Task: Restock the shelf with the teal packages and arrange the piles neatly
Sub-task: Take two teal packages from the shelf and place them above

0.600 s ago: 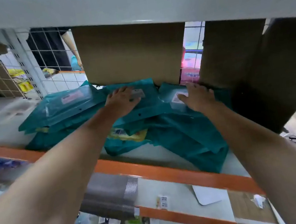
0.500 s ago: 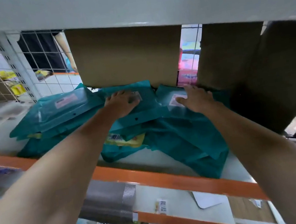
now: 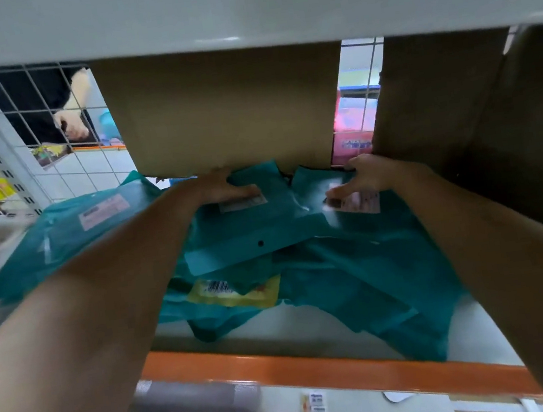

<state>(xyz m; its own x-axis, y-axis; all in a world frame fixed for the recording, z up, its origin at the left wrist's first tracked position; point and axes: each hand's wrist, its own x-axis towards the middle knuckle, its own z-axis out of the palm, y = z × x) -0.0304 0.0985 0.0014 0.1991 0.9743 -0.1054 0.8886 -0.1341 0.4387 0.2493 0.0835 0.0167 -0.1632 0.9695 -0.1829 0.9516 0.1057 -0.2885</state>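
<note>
Head: left hand [image 3: 222, 186], right hand [image 3: 364, 176] atop teal packages [image 3: 266, 230].

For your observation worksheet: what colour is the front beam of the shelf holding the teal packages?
The front beam is orange; head view.

One wide-angle view from the head, forward and downward, close into the orange-edged shelf [image 3: 318, 364].

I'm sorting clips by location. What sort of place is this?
Most likely a warehouse or shop stockroom. An orange-beamed metal rack with a wire mesh back holds plain cardboard boxes, and loose piles of labelled teal packages lie on the shelf in front of them.
</note>
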